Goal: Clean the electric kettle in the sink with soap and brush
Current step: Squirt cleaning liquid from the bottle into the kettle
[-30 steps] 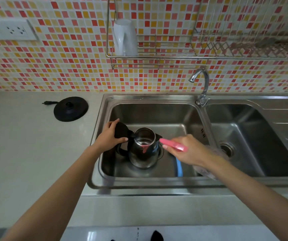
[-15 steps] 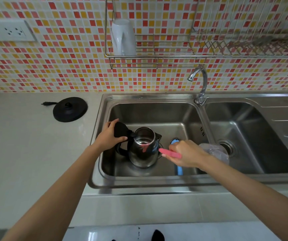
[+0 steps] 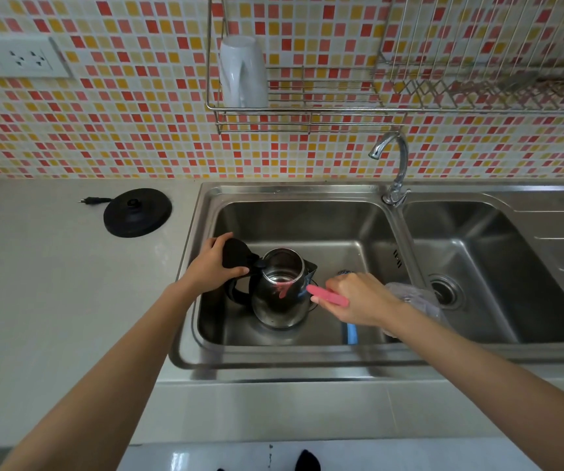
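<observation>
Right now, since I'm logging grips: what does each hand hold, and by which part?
The left hand grips the kettle by its open black lid; the right hand grips the pink brush by its handle.

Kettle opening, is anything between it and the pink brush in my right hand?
Nothing visible. The left hand holds the lid flipped back, so the kettle mouth is open, and the brush in the right hand sits beside its rim.

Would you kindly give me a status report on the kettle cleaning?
Left hand holds the open lid. Right hand grips the pink brush, head inside the kettle. Kettle upright in left basin. Nothing blocking.
</observation>
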